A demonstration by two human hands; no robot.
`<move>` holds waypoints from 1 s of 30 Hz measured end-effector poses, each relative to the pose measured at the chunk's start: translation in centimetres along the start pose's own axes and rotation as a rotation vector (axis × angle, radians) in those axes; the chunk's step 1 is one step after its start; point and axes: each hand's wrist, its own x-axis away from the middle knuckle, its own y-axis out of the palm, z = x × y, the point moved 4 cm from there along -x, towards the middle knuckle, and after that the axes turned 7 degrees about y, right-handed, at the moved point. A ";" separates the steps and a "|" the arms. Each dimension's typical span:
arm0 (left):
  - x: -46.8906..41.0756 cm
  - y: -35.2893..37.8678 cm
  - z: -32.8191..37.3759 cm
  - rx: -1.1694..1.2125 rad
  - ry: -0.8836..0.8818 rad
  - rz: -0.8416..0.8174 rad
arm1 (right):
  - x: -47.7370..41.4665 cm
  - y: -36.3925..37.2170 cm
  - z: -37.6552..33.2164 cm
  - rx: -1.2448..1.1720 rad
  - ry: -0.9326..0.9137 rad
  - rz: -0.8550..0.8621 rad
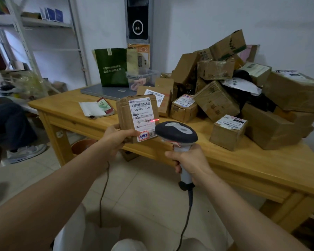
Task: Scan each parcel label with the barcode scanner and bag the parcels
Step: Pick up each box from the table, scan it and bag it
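We see the left hand near the centre of the frame, grasping a small cardboard parcel by its lower left corner and holding it upright above the near edge of the wooden table. Its white label faces us; the thumb covers a strip at the label's bottom edge, and the fine print is too small to read. A red scan line falls on the label's right edge. Just right of the parcel, the right hand is clenched around the handle of the barcode scanner, whose dark head almost touches the parcel (the trigger finger is hidden behind the handle). Its cable runs down and is cut off at the bottom edge. On the right of the frame a heap of parcels crowds the tabletop, many labels turned away or blurred. A green bag stands upright at the table's far edge, upper centre.
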 end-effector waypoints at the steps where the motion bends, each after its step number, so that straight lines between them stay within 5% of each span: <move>1: 0.0 -0.2 0.0 -0.004 0.003 0.002 | 0.2 0.1 -0.2 0.009 -0.006 -0.003; 17: -0.5 -3.0 -0.6 -0.019 0.023 0.068 | 1.5 2.5 -0.8 -0.030 0.005 -0.068; 30: 7.6 -24.6 -12.9 0.048 -0.301 0.719 | 2.0 15.2 3.2 -0.015 0.220 -0.398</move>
